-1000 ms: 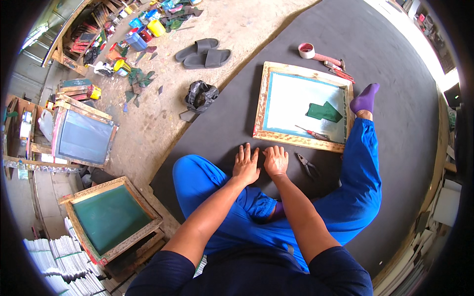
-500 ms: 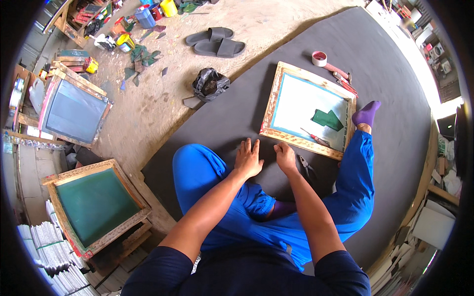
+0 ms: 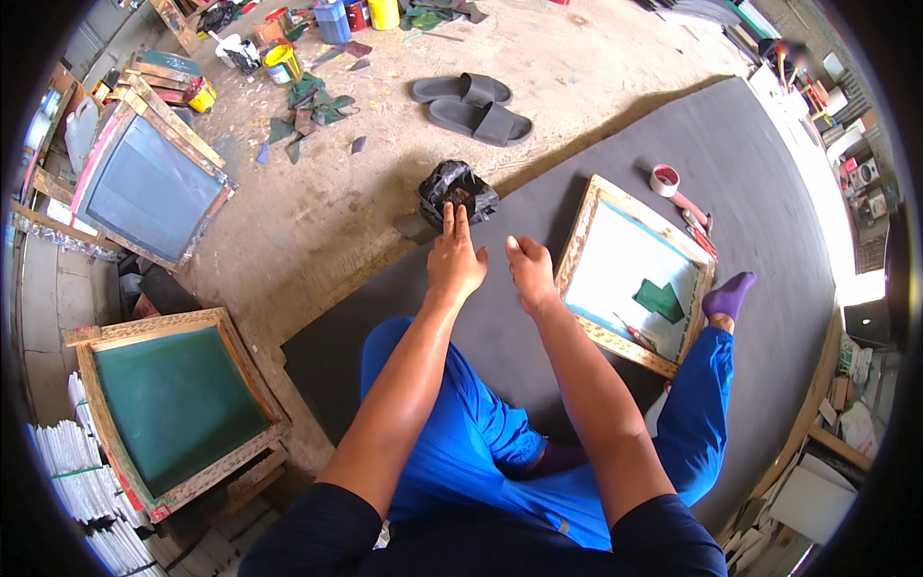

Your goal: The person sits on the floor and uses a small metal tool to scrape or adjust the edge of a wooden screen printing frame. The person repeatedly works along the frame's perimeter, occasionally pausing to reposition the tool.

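Note:
My left hand (image 3: 456, 258) reaches forward with fingers stretched out, its fingertips overlapping the near side of a black plastic bag (image 3: 444, 185) with dark brown contents. I cannot tell whether they touch. Beside it, my right hand (image 3: 532, 269) is closed, thumb against curled fingers; whatever it may hold is hidden. To its right lies a wooden-framed screen (image 3: 577, 245) with white mesh. A green scrap (image 3: 660, 300) and a small red-handled tool (image 3: 638, 337) rest on the mesh.
A tape roll (image 3: 663, 180) and a hammer (image 3: 690, 207) lie beyond the screen on the dark board (image 3: 615, 144). Black slides (image 3: 481, 117) sit on the floor. Framed screens, one green (image 3: 183, 404) and one grey (image 3: 154, 188), stand at left, below paint cans (image 3: 282, 65).
Both hands have moved forward, the left one to the black bag. The view has shifted, so the scene sits differently. Pliers that lay beside my right wrist are now out of sight.

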### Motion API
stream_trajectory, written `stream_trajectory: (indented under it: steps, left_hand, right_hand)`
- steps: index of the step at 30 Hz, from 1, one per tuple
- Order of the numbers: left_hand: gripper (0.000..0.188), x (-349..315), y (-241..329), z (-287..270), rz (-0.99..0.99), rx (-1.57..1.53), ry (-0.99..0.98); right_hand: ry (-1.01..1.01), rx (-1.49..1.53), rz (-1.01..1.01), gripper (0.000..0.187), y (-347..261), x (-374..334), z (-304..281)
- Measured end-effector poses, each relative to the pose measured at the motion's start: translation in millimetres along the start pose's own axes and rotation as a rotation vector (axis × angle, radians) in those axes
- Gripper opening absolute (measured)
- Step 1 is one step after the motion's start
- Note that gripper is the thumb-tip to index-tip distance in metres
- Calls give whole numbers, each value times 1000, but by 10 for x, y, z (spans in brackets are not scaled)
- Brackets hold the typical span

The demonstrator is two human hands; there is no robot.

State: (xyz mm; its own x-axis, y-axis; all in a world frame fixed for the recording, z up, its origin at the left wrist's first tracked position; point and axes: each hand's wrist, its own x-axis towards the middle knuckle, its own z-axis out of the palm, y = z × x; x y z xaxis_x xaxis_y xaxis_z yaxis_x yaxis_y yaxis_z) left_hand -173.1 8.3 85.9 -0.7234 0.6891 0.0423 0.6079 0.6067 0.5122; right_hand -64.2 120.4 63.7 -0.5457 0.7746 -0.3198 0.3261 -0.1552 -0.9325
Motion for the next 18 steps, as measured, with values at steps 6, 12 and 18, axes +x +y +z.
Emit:
stream_trajectory:
  steps: [6,12,18]
  left_hand:
    - [90,79,-266,284,-69,-74,-101]
    - [88,185,-96,57,-159,-197,-216]
    - [83,154,-60,-4,-172,-290,-165]
  right_hand:
    - [27,-363,-340,28,-605,665,606]
    - [-19,-798,-167,23,-739,1013,807]
    - [-88,-894,-193,22,-728,1013,852]
